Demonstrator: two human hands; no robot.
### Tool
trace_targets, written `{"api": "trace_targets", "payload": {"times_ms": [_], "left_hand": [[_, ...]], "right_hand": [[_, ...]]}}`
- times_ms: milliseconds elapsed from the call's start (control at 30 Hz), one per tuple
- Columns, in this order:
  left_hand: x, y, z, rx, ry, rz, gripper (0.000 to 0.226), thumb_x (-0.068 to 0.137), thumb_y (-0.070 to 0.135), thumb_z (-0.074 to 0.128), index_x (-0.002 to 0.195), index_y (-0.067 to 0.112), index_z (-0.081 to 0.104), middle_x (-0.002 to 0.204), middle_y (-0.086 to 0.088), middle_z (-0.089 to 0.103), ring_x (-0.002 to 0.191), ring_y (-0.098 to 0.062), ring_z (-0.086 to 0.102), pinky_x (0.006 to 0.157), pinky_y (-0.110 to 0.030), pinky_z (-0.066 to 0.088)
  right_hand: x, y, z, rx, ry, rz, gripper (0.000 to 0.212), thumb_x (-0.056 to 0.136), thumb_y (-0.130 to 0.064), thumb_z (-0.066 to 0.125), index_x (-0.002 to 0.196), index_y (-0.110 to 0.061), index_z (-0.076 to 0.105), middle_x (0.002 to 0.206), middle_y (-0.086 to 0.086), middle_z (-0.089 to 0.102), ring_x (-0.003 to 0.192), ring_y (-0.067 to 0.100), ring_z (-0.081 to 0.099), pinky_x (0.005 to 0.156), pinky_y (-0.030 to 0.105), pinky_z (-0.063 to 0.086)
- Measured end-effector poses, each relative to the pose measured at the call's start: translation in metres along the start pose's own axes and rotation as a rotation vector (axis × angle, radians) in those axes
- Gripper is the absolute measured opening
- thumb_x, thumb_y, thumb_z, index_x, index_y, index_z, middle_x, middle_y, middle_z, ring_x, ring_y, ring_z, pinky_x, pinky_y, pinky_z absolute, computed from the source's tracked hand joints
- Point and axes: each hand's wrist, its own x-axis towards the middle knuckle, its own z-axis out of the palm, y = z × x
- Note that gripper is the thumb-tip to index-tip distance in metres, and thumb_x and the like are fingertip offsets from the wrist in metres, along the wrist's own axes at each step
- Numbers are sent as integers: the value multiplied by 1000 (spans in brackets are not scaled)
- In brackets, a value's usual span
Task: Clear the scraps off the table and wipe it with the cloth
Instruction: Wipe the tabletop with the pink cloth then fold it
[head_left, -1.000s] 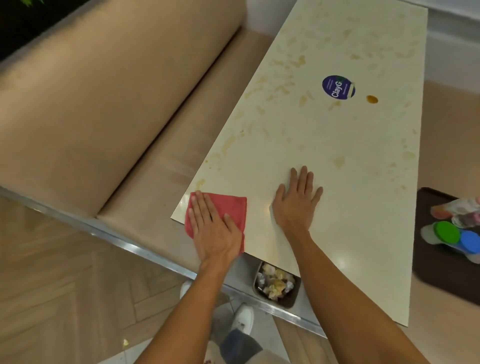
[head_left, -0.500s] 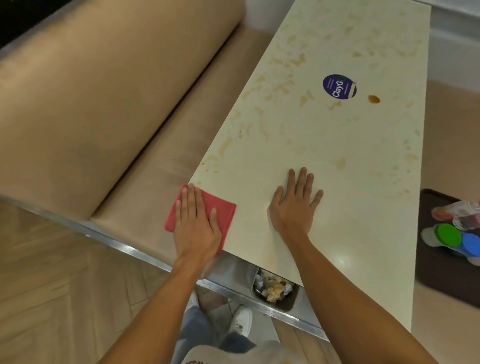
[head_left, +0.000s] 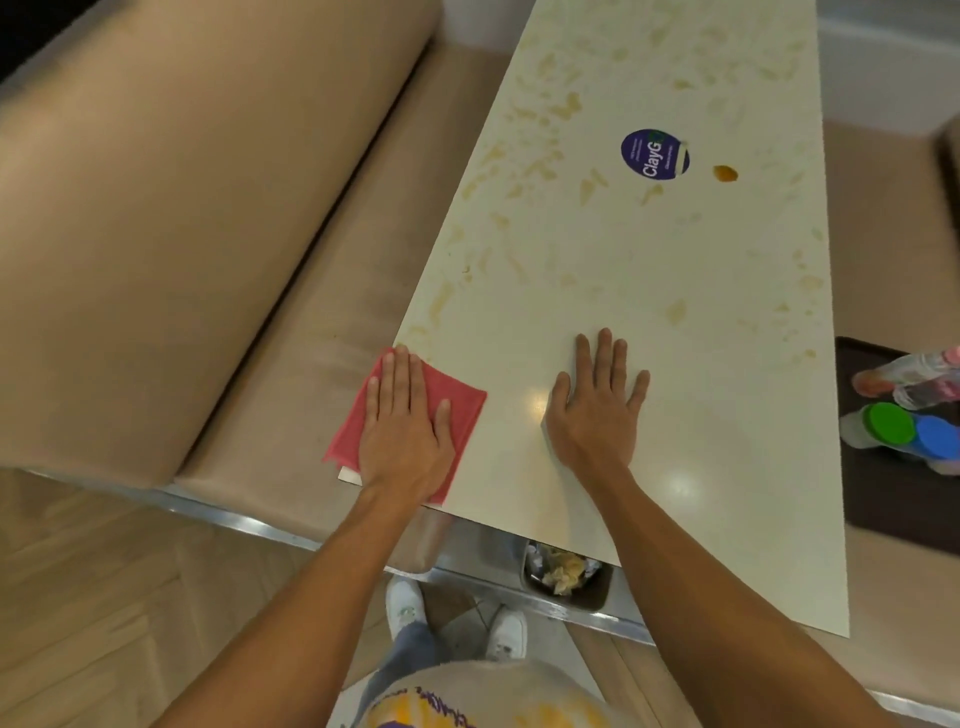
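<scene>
The cream table (head_left: 675, 322) runs away from me, marked with yellowish smears. My left hand (head_left: 402, 431) lies flat on a red cloth (head_left: 465, 415) at the table's near-left corner, and the cloth hangs over the left edge. To its right, my right hand (head_left: 597, 415) rests palm down on the bare tabletop with fingers spread. Farther along lie a round purple sticker (head_left: 654, 154) and a small orange scrap (head_left: 725, 173) just right of it.
A tan padded bench (head_left: 208, 208) runs along the table's left side. Under the near edge stands a small bin (head_left: 563, 569) holding crumpled scraps. On the right, a dark tray (head_left: 893, 499) carries tubs with a green lid (head_left: 888, 422) and a blue lid (head_left: 937, 437).
My left hand slid the red cloth left along the near edge to the table's corner, where it now overhangs. My right hand stayed flat in place.
</scene>
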Motion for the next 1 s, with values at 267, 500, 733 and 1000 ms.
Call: {"api": "trace_targets", "payload": {"times_ms": [267, 500, 733, 1000], "left_hand": [[-4, 1, -2, -7, -21, 142, 69, 111, 45, 11, 166, 3, 2, 175, -13, -3, 162, -23, -9, 132, -46, 6], [49, -13, -5, 44, -75, 384, 72, 109, 46, 14, 166, 5, -1, 175, -10, -8, 161, -20, -15, 132, -45, 4], [50, -1, -3, 52, -100, 346, 70, 107, 41, 6, 165, 4, -5, 174, -12, -13, 161, -24, -17, 131, -45, -5], [29, 2, -10, -46, -79, 188, 79, 106, 54, 18, 167, 8, -1, 175, -8, -3, 162, -21, -5, 132, -43, 1]], "right_hand": [[-2, 0, -2, 13, 1, 19, 63, 107, -47, 17, 166, -32, 1, 174, -7, -12, 158, 12, -17, 129, 53, -4], [-2, -4, -6, 6, -15, 22, 63, 107, -48, 15, 166, -33, 0, 174, -8, -13, 158, 11, -19, 129, 53, -5], [-3, -4, -8, -10, -25, 26, 63, 107, -50, 11, 166, -32, -2, 173, -7, -15, 158, 11, -20, 129, 54, -4], [-2, -7, -11, -18, -20, 31, 63, 107, -49, 14, 166, -33, -1, 173, -8, -15, 158, 11, -19, 129, 53, -4]]}}
